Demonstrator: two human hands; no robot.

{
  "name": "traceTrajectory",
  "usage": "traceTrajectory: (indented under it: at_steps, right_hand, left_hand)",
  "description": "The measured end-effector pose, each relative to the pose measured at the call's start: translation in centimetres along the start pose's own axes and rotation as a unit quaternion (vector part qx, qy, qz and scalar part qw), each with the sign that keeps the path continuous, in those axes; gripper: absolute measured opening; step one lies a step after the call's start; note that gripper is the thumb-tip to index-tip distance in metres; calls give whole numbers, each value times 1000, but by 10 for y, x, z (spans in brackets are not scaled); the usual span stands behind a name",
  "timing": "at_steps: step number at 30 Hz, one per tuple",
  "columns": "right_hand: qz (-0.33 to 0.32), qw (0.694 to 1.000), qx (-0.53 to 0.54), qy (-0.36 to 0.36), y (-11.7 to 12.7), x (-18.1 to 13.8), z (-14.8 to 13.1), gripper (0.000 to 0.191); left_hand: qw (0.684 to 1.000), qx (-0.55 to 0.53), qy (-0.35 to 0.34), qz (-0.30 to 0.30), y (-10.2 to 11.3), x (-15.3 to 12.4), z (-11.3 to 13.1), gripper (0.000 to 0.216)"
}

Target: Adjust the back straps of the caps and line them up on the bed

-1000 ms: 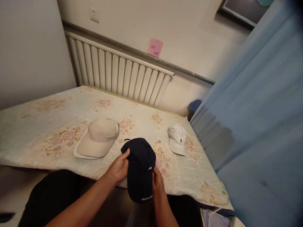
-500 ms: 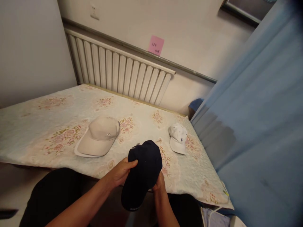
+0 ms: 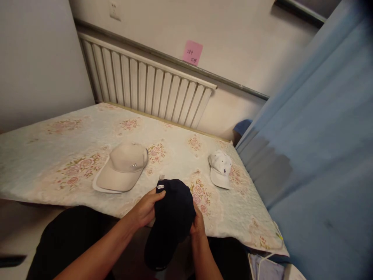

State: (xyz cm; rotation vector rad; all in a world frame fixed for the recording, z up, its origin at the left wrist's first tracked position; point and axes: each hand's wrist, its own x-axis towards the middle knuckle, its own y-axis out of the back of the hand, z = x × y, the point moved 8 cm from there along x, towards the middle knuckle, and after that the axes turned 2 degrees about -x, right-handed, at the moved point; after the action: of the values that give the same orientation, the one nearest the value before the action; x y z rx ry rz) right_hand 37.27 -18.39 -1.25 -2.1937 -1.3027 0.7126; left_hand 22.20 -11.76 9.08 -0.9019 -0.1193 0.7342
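Note:
Between my hands is a dark navy baseball cap [image 3: 175, 216], its brim tilted down toward me over the bed's front edge. My left hand [image 3: 147, 208] grips its left side, thumb on top, close to a small metal buckle on the strap. On the opposite side my right hand [image 3: 198, 221] clasps the cap's edge, its fingers partly hidden behind the cap. A beige cap [image 3: 125, 165] lies to the left on the bed, with a white brim showing under its own. Over to the right lies a white cap [image 3: 220, 169] with a small dark logo.
The bed [image 3: 175, 155] has a flowered cover. Behind it runs a white radiator [image 3: 145, 81], with a pink note [image 3: 192, 52] on the wall above. A blue curtain [image 3: 309, 136] hangs along the right side. A bag [image 3: 266, 268] stands below the bed's front right corner.
The navy cap has shifted slightly left and turned in my hands, so the strap's metal buckle now shows more clearly. Both hands keep hold of it.

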Motion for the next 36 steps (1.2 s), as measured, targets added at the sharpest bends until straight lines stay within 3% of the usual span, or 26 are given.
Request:
traceTrajectory:
  at_steps: [9,19,23,27,32,36]
  right_hand:
    - [-10,1000,9,-5,-2,-1,-1,35]
    - [14,1000,-7,10,10,2,1,23]
    - [16,1000,-7,12,11,2,1,22]
    - [19,1000,-1,12,16,5,3,18]
    - [18,1000,8,11,19,6,6,18]
    - [18,1000,18,10,18,6,5,17]
  left_hand:
    - [999,27,-9,-15,-3,-3,5,41]
    - [993,-38,-14,107,24,4,5,20]
    - [994,-12,-22,105,33,7,6,21]
    - [992,-38,7,117,46,10,0,23]
    - [981,-119,115,103,49,8,-23,36]
    - [981,-136,101,91,51,3,-30,44]
